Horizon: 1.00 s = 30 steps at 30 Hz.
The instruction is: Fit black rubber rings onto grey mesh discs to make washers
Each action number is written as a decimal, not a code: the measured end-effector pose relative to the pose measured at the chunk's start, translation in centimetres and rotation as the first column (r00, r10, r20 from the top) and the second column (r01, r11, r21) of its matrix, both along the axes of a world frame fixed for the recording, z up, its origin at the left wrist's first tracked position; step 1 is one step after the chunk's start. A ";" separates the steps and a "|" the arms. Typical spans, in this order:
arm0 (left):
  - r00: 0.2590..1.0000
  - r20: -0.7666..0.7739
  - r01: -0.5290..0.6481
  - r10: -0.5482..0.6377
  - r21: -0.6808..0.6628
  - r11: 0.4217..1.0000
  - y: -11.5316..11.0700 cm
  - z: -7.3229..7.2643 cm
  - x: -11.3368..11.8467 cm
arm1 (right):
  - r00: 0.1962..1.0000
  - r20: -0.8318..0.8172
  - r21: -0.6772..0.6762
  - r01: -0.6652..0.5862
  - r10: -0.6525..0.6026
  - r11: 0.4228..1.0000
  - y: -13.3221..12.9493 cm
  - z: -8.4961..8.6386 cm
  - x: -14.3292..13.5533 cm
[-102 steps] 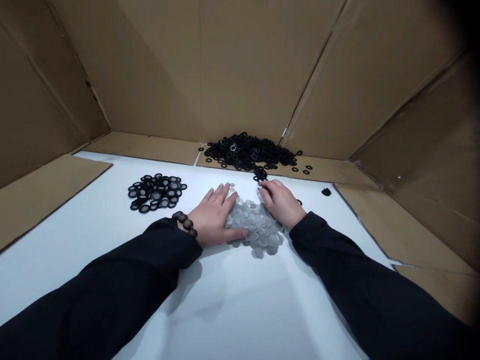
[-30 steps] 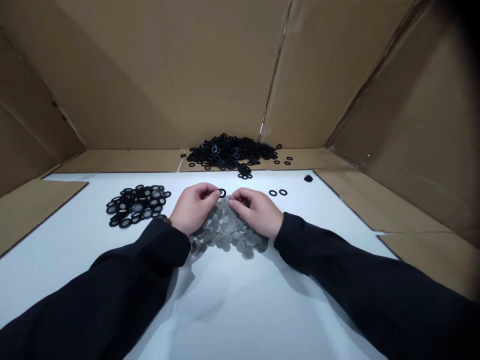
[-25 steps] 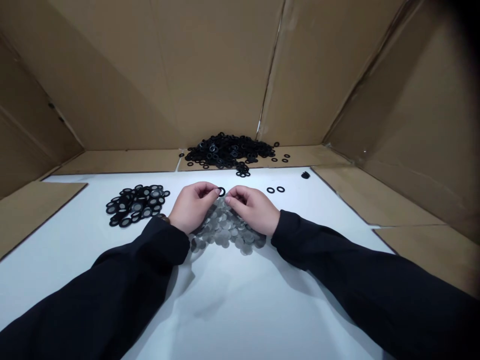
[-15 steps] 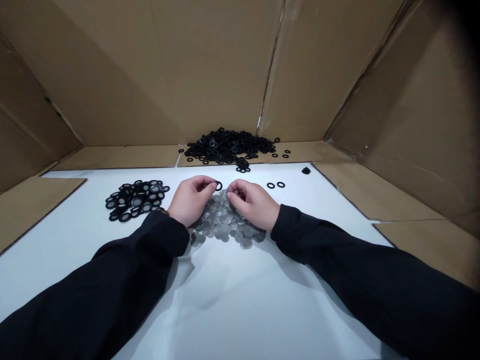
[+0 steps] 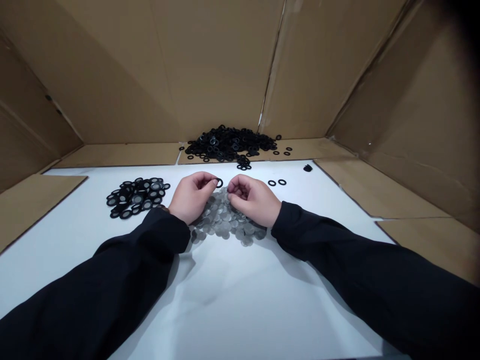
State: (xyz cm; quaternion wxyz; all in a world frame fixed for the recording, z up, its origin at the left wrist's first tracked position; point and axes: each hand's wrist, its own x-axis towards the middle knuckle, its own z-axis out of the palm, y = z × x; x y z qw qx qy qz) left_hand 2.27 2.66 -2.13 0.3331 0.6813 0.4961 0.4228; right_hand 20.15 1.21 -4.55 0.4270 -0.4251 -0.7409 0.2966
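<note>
A black ring (image 5: 219, 183) is pinched between the thumb and forefinger of my left hand (image 5: 194, 195), over the back edge of a heap of translucent discs (image 5: 224, 220). Close by on the right, my right hand (image 5: 256, 199) is closed above the same heap, thumb near the curled fingers; whatever it may hold is too small to make out. The two hands do not touch. Left of them lies a pile of black rings with grey discs inside (image 5: 137, 198).
A large pile of black rings (image 5: 228, 144) lies at the back on cardboard (image 5: 123, 154). Two loose rings (image 5: 277, 183) and a small black piece (image 5: 308, 168) rest on the white table (image 5: 232, 300), right of my hands. Cardboard walls (image 5: 217, 65) stand around.
The view has shifted slightly. The fingers of my right hand have parted a little from its thumb. My left hand keeps the ring in the same pinch.
</note>
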 end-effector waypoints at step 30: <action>0.996 0.005 0.086 -0.086 -0.046 0.995 -0.7 0.4 0.5 | 0.971 -0.143 -0.107 0.176 -0.190 0.979 0.2 0.6 -0.6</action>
